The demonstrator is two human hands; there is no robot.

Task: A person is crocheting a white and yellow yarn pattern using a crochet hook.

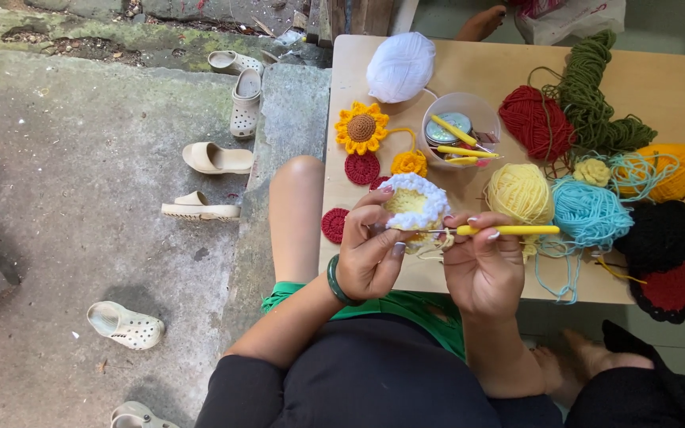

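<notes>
Left hand (370,254): fingers clamped around the edge of a small crochet piece (414,202), yellow in the middle with a white ruffled border, held up above the near edge of the counter (469,71).
Right hand (481,265): fingers closed on a yellow-handled crochet hook (509,231), which lies level with its metal tip pointing left into the piece.
Yarn in use: thin strands hang below the piece between the two hands; which ball they come from cannot be told.
On the counter: a pale yellow ball (519,192) and a light blue ball (591,212) just beside the right hand, a white ball (400,66) at the far edge, a clear cup (461,127) with more yellow hooks, a crochet sunflower (361,128) and red rounds (362,168).
Risk, stitch: the hook tip could slip out and drop a loop if the left-hand grip loosens.
Risk, tangle: loose blue strands trail near the right wrist and could likely snag the working yarn.
Risk, fall: the piece is held past the counter edge, so a slip would probably send it to the lap or the floor.
</notes>
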